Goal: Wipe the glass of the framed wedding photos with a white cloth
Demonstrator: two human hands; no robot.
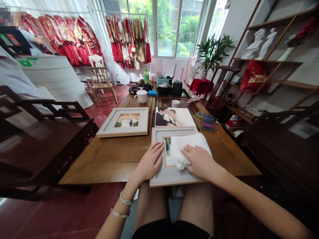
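Note:
A light wooden picture frame point(159, 179) with a pale grey mat lies at the table's near edge, overhanging my lap. My left hand point(151, 161) rests flat on its left side, fingers stretched over the border. On the right, my right hand point(199, 162) presses a folded white towel point(201, 141) against the frame's face. That towel hides much of the picture inside; a strip with greenery shows at its left. Just behind lies a wedding photo print point(184, 118), touching or close to the frame's top edge. A second picture frame point(106, 128) lies flat to the left.
The wooden table point(112, 152) also bears a white lidded cup point(141, 96), a small white cup point(175, 103), a black pot point(164, 89) and a phone point(208, 121) at the right. Dark wooden chairs point(74, 121) flank it. A person point(15, 73) stands at far left.

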